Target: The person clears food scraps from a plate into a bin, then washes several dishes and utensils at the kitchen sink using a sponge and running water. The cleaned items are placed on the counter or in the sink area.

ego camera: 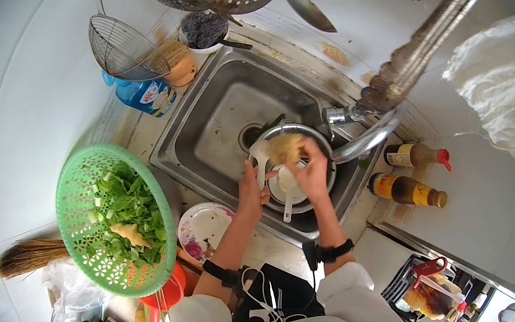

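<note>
My left hand [251,191] holds a white spoon [260,174] by its handle, over the right part of the sink. With my right hand [311,169] I grip a yellowish scrubber [286,148], blurred and pressed close to the spoon's bowl. Below both hands is a round stainless steel basin [325,192], sitting in the steel sink [243,93]. Inside the basin are a smaller bowl [300,201] and a second white spoon [288,206], whose handle points towards me. My right hand partly covers them.
A green colander [65,191] of chopped greens and a floral plate [197,222] stand nearest me. Blue detergent bottle [141,94] is left of the sink; two sauce bottles [407,190] [405,155] are right. The faucet [345,116] reaches over the basin. Strainers [126,49] hang above.
</note>
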A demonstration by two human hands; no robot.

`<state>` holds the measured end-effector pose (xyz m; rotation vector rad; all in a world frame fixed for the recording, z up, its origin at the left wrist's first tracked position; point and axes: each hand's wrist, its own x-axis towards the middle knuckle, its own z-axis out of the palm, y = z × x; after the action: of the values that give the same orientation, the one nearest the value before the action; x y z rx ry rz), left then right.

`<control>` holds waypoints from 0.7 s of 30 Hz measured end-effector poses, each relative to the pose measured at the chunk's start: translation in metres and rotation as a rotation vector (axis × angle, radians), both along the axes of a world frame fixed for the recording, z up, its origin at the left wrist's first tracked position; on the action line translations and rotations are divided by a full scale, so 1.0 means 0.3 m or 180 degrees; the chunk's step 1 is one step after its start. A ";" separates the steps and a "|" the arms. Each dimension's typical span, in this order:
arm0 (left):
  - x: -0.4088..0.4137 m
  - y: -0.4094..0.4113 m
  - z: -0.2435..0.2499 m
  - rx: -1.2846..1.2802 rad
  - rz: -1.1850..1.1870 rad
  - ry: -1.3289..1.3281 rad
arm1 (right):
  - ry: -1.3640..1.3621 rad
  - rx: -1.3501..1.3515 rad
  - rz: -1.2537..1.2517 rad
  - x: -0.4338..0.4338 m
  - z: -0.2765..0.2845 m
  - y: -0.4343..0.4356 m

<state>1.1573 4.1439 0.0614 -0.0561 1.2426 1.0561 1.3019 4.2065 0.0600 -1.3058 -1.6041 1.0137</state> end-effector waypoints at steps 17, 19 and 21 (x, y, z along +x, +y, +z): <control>0.044 -0.099 0.055 0.0436 -0.0471 0.0756 | -0.0777 0.0747 -0.0195 -0.016 0.045 -0.001; 0.041 -0.085 0.047 0.0567 -0.0618 0.1092 | -0.0667 0.0899 0.0036 -0.014 0.067 -0.029; 0.037 -0.079 -0.035 0.0743 -0.0972 0.1835 | -0.0592 0.1383 0.0308 -0.043 0.066 -0.088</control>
<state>1.1684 4.1203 0.0508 0.6384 1.5669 0.9690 1.2891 4.1801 0.0799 -1.0530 -1.9137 0.5624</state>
